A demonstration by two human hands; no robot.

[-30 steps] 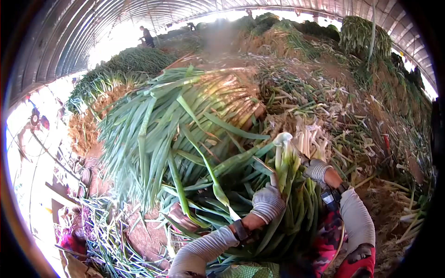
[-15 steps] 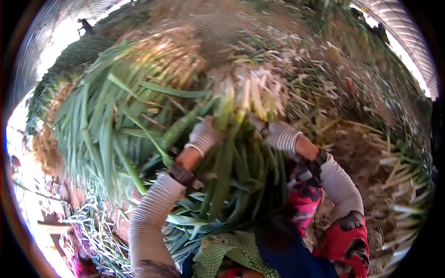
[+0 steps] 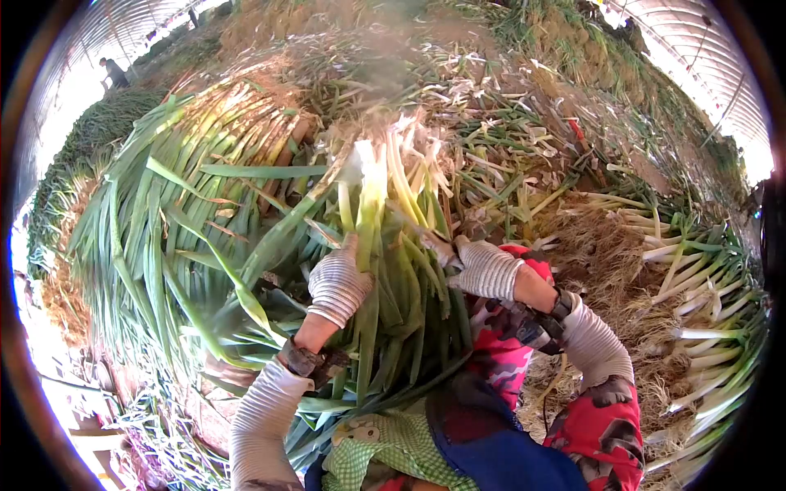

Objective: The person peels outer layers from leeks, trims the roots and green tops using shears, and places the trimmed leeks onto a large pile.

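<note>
In the middle of the head view stands a bundle of leeks (image 3: 373, 192), white ends pointing away from me and green leaves hanging over my lap. My left hand (image 3: 340, 280), in a ribbed grey-white glove, is closed on the bundle's left side, its thumb lying along a stem. To the right of the bundle, my gloved right hand (image 3: 485, 268) is closed around a flat, dirty, blade-like tool (image 3: 432, 240), which looks like a knife. Its tip lies against the leek stems. The fingers' undersides are hidden.
A large heap of leeks (image 3: 155, 221) lies at the left. Along the right edge runs a row of leeks (image 3: 712, 348) with roots turned inward. Trimmed scraps (image 3: 508, 135) cover the ground ahead. A person (image 3: 115, 74) is far off at upper left.
Both hands have come lower in the view, toward my body, along with the leek bundle and the blade-like tool. The whole scene has shifted somewhat left as my head turned.
</note>
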